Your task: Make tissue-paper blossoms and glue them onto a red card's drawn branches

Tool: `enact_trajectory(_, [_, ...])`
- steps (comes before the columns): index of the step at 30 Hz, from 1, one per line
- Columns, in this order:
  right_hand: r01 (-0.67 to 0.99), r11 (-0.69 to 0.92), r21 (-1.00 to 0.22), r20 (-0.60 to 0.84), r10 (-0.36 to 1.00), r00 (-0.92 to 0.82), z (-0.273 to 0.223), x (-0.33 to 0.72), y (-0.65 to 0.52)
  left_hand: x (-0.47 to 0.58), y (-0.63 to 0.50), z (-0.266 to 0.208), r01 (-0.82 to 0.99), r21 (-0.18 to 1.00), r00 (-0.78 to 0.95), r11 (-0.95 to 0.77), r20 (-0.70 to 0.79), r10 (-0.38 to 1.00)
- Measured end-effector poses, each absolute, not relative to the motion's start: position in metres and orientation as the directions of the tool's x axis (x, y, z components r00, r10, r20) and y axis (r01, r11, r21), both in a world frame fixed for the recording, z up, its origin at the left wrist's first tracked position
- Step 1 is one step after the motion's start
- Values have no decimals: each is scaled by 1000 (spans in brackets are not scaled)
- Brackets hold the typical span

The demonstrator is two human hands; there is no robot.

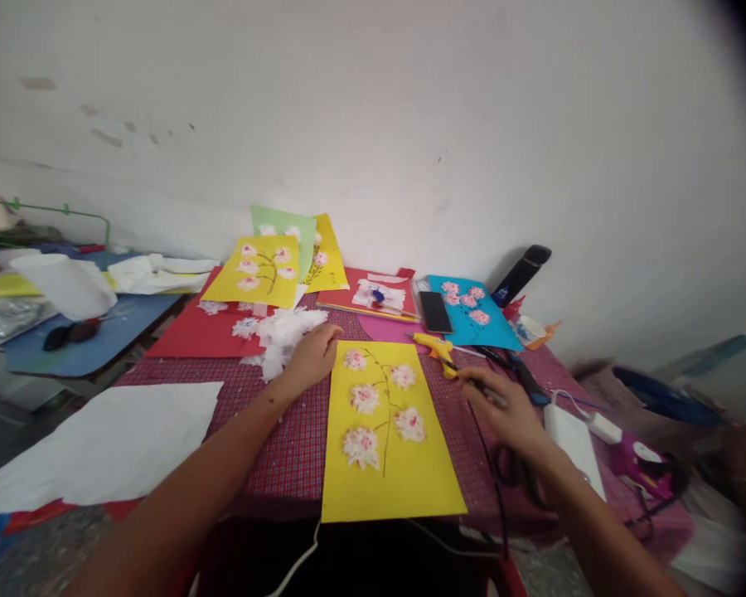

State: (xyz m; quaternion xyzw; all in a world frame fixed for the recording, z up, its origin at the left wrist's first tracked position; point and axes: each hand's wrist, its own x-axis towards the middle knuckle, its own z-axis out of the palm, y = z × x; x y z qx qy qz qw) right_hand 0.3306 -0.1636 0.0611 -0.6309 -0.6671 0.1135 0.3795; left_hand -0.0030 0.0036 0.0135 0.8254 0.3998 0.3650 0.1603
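Observation:
A yellow paper sheet [373, 497] lies upright in front of me. Drawn dark stems and several crumpled white-and-pink tissue flowers [361, 448] decorate it. At its upper left corner, my left hand [314, 356] has its fingers curled against the edge, with crumpled white tissue [279, 332] just beyond. To the sheet's right, my right hand [506, 410] is closed around a slim dark marker [488, 391] pointing left. Close to the marker's tip lies a yellow glue gun [436, 348], its dark cord running down toward the table's front edge.
Behind are finished flower pictures on yellow [254, 269], green and blue paper [501, 323], plus a black phone [435, 313]. A dark bottle [522, 274] leans by the wall. White paper [112, 439] spreads at left; a white box [573, 444] and cables sit at right.

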Motion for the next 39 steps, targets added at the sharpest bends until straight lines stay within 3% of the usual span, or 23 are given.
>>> enact_trajectory(2, [872,201,-445,293,953,-70,46,350,-179,-4,9,8,604,505,439,-617,435,786])
enact_trajectory(6, [965,171,-199,249,961,-119,27,369,-202,-7,15,-1,661,374,532,-650,377,758])
enact_trajectory(14, [992,112,-57,215,972,-97,24,380,-207,-6,24,-12,661,301,590,-688,359,723])
enact_trajectory(17, [992,110,-54,281,956,-90,27,369,-210,-4,24,-11,656,309,593,-688,353,724])
enact_trajectory(20, [983,132,-128,326,942,-84,31,341,-226,-3,24,-9,653,332,580,-681,358,732])
enact_trajectory(24, [949,215,-229,264,952,-152,34,299,-256,0,23,-7,645,375,552,-665,373,746])
enact_trajectory(29, [934,187,-304,234,965,-117,20,279,-277,4,22,-7,622,466,504,-629,377,777])
enact_trajectory(39, [933,175,-314,195,974,-117,14,276,-278,11,15,1,558,687,358,-466,307,882])
